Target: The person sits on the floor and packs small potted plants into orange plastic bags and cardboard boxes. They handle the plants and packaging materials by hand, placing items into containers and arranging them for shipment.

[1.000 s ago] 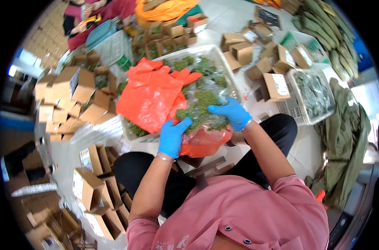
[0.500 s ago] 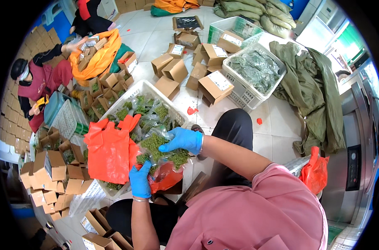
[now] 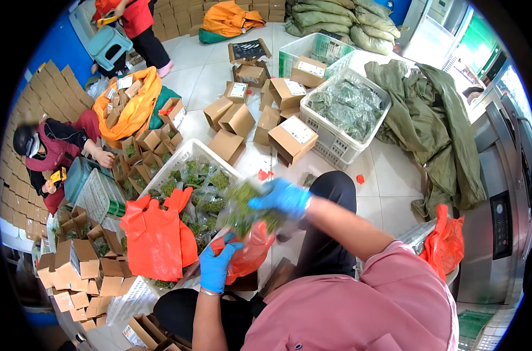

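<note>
Both my hands wear blue gloves. A clear bag of green, berry-like clusters (image 3: 240, 206), blurred by motion, is gripped by my right hand (image 3: 281, 198). Just below it, my left hand (image 3: 215, 266) has its fingers closed on the edge of a red plastic bag (image 3: 253, 253), which hangs loose over my lap. A stack of flat red plastic bags (image 3: 155, 243) lies to the left, over the near corner of a white crate (image 3: 233, 169). Several clear bags of the same green clusters (image 3: 210, 202) fill that crate.
Open cardboard boxes (image 3: 73, 260) crowd the left, with more boxes (image 3: 236, 120) ahead. A second white crate (image 3: 339, 149) holds clear bags. Green cloth (image 3: 429, 126) lies on the right. A co-worker (image 3: 58, 146) sits at left; another person (image 3: 138, 26) stands behind.
My right hand has moved right with the clear bag, away from my left hand, which keeps the red bag. The seated co-worker's arm has come down; a person in red now stands behind.
</note>
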Demonstrator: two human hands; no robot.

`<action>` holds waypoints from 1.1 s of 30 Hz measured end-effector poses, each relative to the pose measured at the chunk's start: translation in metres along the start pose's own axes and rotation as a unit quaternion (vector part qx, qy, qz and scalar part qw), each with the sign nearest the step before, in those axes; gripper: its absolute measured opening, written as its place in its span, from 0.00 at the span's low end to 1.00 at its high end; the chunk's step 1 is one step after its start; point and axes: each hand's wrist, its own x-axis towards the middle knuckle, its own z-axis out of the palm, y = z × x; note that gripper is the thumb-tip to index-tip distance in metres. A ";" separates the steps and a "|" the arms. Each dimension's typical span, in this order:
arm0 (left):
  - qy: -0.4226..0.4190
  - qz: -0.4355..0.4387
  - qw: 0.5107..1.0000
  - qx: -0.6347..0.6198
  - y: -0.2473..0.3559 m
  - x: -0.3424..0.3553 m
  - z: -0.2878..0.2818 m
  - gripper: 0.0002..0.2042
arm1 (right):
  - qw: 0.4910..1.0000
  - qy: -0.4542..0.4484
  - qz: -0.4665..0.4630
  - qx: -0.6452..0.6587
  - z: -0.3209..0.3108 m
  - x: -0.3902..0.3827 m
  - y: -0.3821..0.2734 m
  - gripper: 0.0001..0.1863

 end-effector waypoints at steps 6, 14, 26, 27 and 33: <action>0.069 0.038 0.997 -0.005 0.010 -0.005 -0.019 0.13 | 0.912 0.347 -0.070 -0.206 -0.166 -0.021 -0.115 0.18; 0.038 0.093 0.988 -0.114 0.023 -0.018 -0.016 0.22 | 0.957 0.138 -0.172 -0.188 -0.030 -0.016 -0.074 0.15; 0.003 0.057 0.992 -0.114 0.041 -0.060 -0.046 0.25 | 0.794 -0.331 -0.101 -0.500 0.127 -0.025 0.060 0.22; -0.042 0.019 0.993 -0.107 0.041 -0.067 -0.042 0.25 | 0.790 -0.365 -0.059 -0.490 0.134 -0.024 0.055 0.24; -0.193 -0.061 0.978 -0.044 0.051 -0.084 0.004 0.23 | 0.855 -0.352 0.054 -0.378 0.166 -0.011 0.061 0.28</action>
